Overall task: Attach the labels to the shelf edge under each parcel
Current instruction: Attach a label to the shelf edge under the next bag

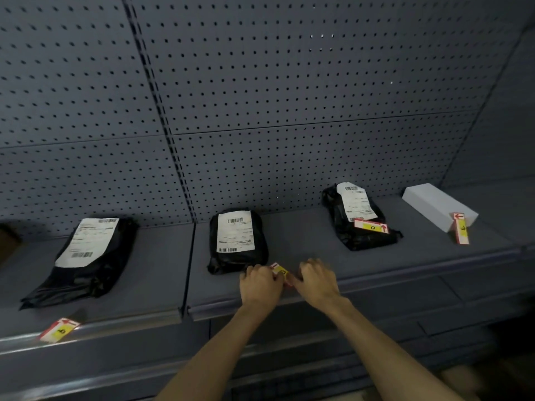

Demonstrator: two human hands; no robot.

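Three black parcels lie on the grey shelf (162, 273): a left parcel (84, 264), a middle parcel (236, 241) and a right parcel (359, 221); a white box (437, 205) sits far right. A red, white and yellow label (280, 270) lies just right of the middle parcel's front corner. My left hand (260, 283) and my right hand (317, 280) pinch it from either side, above the shelf edge (405, 277). Other labels rest at the left shelf edge (59, 329), on the right parcel (371, 226) and against the white box (461, 228).
A perforated grey back panel (260, 96) rises behind the shelf, with a slotted upright (162, 117) between two bays. A brown object (7, 244) shows at the far left edge. A lower shelf (86, 380) runs below.
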